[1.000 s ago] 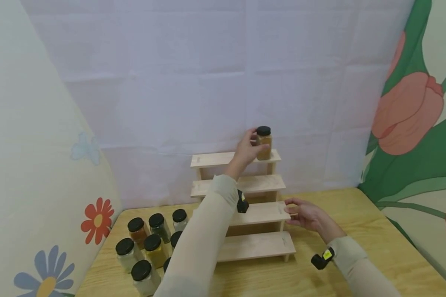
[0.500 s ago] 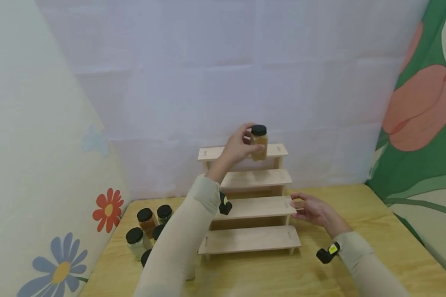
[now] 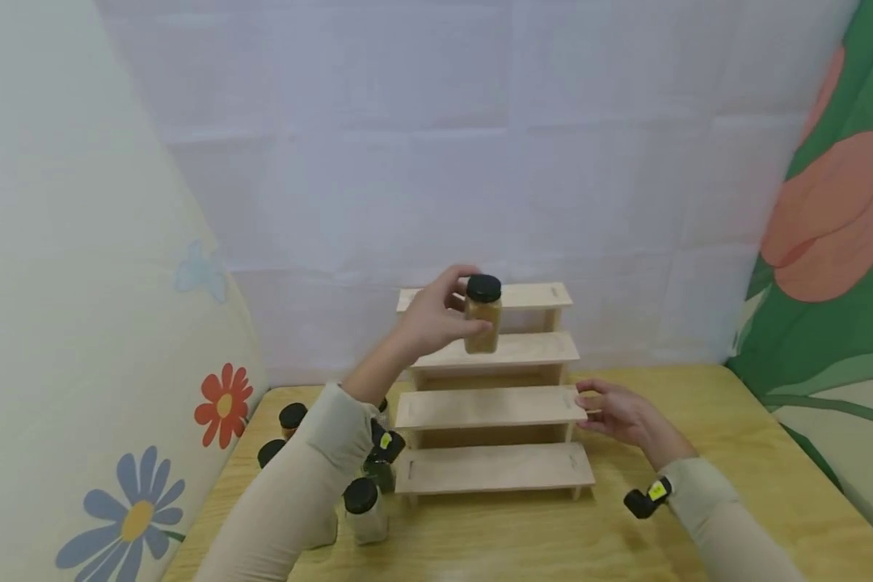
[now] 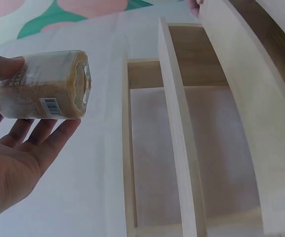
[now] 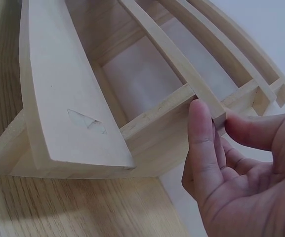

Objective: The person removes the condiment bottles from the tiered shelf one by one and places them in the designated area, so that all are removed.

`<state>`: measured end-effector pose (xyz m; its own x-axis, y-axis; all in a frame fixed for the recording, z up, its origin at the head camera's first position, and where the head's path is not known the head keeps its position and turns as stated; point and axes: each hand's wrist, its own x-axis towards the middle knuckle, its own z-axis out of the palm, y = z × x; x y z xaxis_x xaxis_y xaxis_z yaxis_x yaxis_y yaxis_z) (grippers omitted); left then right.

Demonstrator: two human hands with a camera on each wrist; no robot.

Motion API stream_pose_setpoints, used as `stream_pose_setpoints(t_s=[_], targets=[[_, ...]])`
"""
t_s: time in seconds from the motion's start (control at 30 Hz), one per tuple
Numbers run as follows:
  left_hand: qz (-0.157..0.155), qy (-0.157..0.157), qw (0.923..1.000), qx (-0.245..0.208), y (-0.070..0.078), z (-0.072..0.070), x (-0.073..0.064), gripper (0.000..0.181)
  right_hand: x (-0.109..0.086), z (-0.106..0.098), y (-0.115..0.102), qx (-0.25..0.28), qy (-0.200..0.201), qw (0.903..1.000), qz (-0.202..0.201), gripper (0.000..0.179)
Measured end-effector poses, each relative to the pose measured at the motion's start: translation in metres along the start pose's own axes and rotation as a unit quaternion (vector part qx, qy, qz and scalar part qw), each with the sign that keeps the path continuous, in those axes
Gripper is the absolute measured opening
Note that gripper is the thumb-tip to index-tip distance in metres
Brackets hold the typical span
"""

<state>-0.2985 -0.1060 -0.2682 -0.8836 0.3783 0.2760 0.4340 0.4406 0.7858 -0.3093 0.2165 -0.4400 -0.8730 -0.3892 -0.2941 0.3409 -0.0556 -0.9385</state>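
My left hand [image 3: 440, 315] holds a spice jar [image 3: 483, 323] with a black lid and yellow-brown powder, fingers and thumb round its sides. In the head view the jar overlaps the upper steps of a pale wooden tiered rack [image 3: 491, 406]. The left wrist view shows the jar's base, a barcode label and the held jar [image 4: 43, 86] apart from the rack's boards. My right hand [image 3: 622, 416] pinches the right end of the rack's second step from the bottom; in the right wrist view its thumb and fingers grip that board's corner [image 5: 220, 118].
Several black-lidded jars stand on the wooden table [image 3: 509, 541] left of the rack, partly hidden by the left sleeve [image 3: 284, 485]; one white-filled jar [image 3: 366, 513] is nearest the rack. A white cloth [image 3: 378, 162] hangs behind, and painted walls flank both sides.
My left hand has lifted the jar off the top step and brought it left and toward me. My right hand keeps its grip on the rack. The head view has shifted slightly.
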Motion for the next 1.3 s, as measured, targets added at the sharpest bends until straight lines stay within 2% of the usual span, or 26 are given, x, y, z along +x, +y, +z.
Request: stream_pose_setpoints(t_s=[0.2,0.33,0.5,0.93,1.1,1.3], targets=[[-0.014,-0.001,0.9995,0.027,-0.010,-0.012,-0.025,0.071,0.002,-0.003,0.002,0.003,0.007,1.0000,0.003,0.024],[-0.002,0.006,0.9996,0.028,-0.021,-0.022,-0.039,0.071,0.002,-0.004,0.000,0.004,0.006,1.0000,0.006,0.024],[0.017,0.014,0.9996,0.019,-0.028,-0.034,-0.052,0.067,0.001,-0.006,-0.002,0.002,0.013,0.9999,0.006,0.025],[0.010,0.025,0.9984,0.049,-0.047,-0.065,-0.104,0.068,0.000,-0.011,-0.005,-0.001,0.007,1.0000,0.003,0.028],[0.008,0.031,0.9992,0.025,-0.061,-0.079,-0.125,0.067,0.001,-0.012,-0.005,0.005,0.002,1.0000,0.001,0.024],[0.000,0.029,0.9995,-0.015,-0.074,-0.094,-0.151,0.063,0.002,-0.012,-0.006,0.007,0.000,1.0000,0.000,0.027]])
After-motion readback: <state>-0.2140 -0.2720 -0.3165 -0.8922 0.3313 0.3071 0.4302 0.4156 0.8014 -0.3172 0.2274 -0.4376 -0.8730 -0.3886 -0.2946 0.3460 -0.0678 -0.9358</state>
